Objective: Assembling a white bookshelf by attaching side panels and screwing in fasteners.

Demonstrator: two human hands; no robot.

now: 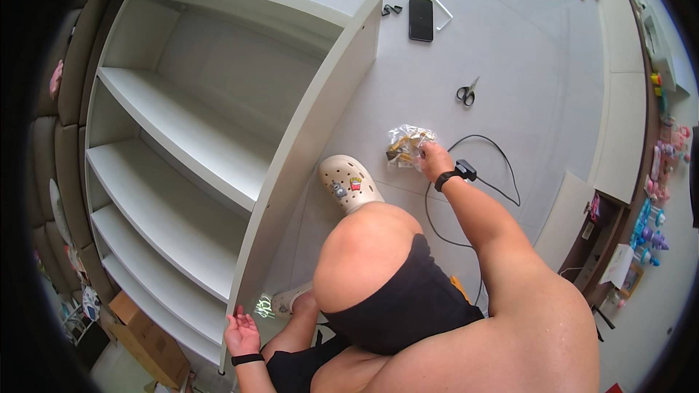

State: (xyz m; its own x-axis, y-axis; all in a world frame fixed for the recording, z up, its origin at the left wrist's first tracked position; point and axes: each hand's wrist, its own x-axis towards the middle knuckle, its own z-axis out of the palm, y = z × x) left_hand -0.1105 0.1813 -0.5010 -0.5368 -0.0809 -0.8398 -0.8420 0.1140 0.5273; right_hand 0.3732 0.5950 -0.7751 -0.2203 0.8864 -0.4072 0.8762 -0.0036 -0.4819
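A clear plastic bag (411,135) with small brass-coloured and dark pieces inside lies on the floor in front of me. My right hand (435,162) has its fingers closed at the bag's near right side; the fingertips are partly hidden. To the left, a white shelf unit (306,153) rests tilted, with its long side panel toward me. My left hand (243,335) is at the near end of that panel, palm up and fingers apart, beside its edge. Whether the fingers touch the panel I cannot tell.
Scissors (468,93), a black phone (421,20) and a thin white frame (435,6) lie farther off. A black cable (510,169) with an adapter (466,169) loops beside my right forearm. Low cabinets (620,109) line the right; a cardboard box (149,338) stands lower left.
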